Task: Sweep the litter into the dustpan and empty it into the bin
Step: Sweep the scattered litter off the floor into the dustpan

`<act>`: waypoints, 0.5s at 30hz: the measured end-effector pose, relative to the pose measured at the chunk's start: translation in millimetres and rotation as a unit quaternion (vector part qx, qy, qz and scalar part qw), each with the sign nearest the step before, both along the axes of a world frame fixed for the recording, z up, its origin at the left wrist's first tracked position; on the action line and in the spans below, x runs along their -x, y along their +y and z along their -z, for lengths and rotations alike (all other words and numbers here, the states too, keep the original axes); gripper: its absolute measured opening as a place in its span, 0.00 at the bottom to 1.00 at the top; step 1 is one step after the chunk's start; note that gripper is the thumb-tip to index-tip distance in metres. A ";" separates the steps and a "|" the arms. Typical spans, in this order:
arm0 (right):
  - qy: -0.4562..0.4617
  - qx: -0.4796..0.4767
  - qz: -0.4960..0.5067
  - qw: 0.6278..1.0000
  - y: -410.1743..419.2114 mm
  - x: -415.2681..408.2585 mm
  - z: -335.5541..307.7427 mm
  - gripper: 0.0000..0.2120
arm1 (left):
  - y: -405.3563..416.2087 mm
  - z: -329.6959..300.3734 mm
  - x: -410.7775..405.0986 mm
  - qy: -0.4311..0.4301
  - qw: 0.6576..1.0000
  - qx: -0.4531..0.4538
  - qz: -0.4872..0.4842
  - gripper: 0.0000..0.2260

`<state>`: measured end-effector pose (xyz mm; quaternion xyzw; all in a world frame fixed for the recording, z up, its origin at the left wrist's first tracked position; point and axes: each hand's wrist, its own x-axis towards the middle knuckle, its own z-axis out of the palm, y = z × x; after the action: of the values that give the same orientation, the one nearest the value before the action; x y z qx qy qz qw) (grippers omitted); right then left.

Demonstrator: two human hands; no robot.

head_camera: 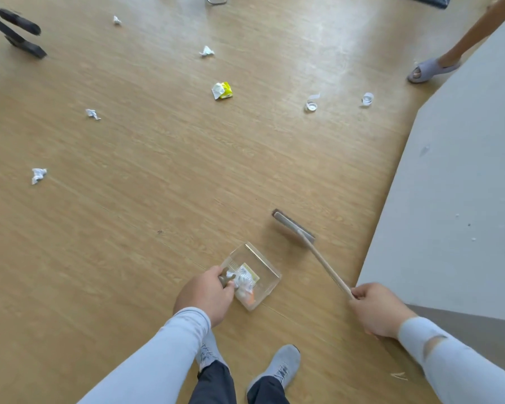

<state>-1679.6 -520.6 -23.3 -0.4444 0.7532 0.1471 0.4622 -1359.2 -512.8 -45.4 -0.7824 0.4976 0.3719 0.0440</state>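
The left hand (204, 295) curled round the grey handle of the clear dustpan (252, 275), keeping it low over the floor (158, 185), probably so the litter already inside, crumpled paper and a wrapper, stayed put. Just right of the dustpan, the right hand (375, 309) gripped the broom (293, 225) by its pale stick, head down and ready to sweep. Well beyond the dustpan lay a yellow packet (222, 90), paper scraps and two bottle caps (311, 106). No bin was visible.
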 end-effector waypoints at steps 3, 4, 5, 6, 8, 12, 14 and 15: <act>0.004 -0.029 -0.068 0.997 2.5 -32.3 15.1 0.07 | -0.7 0.5 1.1 0.001 1.000 0.004 -0.001 0.13; -0.006 -0.049 -0.073 0.996 4.2 -36.7 12.4 0.06 | -0.3 1.3 0.4 0.001 1.000 0.004 0.000 0.13; -0.023 -0.071 -0.065 0.995 4.7 -35.8 5.8 0.06 | 0.6 1.3 -0.3 0.002 1.000 0.004 0.001 0.12; -0.046 -0.091 -0.043 0.994 4.2 -31.6 -4.9 0.06 | 1.9 1.3 -1.0 0.003 1.000 0.004 0.003 0.12; -0.086 -0.119 0.022 0.989 1.9 -18.0 -32.3 0.10 | 4.6 0.9 -2.4 0.007 1.000 0.002 0.006 0.10; -0.118 -0.118 0.106 0.980 5.5 -10.5 -84.8 0.12 | 12.7 -5.4 -7.8 0.031 0.999 -0.007 0.009 0.08; -0.113 -0.097 0.118 0.982 9.3 -18.6 -105.5 0.12 | 17.7 -15.7 -16.0 0.042 0.999 -0.017 0.014 0.10; -0.110 -0.084 0.122 0.983 10.4 -22.9 -114.6 0.12 | 18.8 -22.9 -21.8 0.050 0.998 -0.018 0.015 0.10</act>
<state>-1656.7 -510.2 91.3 -0.3221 0.7310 0.1027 0.5928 -1337.4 -494.1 -22.5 -0.7546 0.5038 0.4186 0.0383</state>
